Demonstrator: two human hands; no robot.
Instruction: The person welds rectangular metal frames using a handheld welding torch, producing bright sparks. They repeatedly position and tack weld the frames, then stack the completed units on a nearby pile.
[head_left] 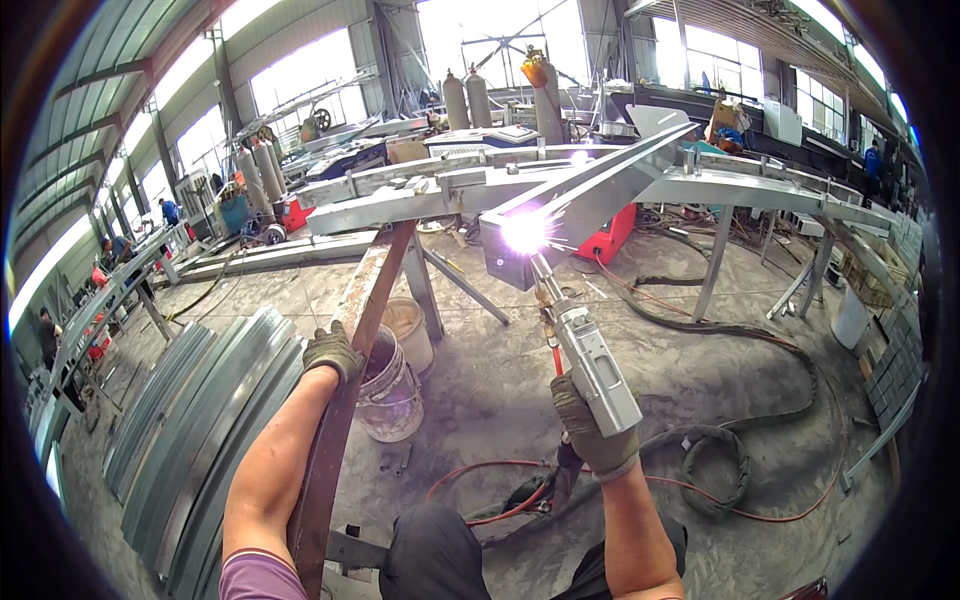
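Observation:
My right hand (598,432), in a dark work glove, is wrapped round the handle of a grey handheld welding gun (598,368). The gun's nozzle points up and away at the near end of a metal box beam (600,195). A bright violet-white glare with sparks burns there and hides the joint itself. My left hand (335,352), gloved too, grips the edge of a long rusty brown steel beam (372,280). This beam slants from near my lap up to the metal frame (390,208).
Two buckets, one white (390,395), stand beside the brown beam. Curved metal strips (215,400) lie at the left. A thick dark hose (720,335) and a red cable (480,468) loop over the floor. Behind the frame are a red box (608,238) and gas cylinders (478,98).

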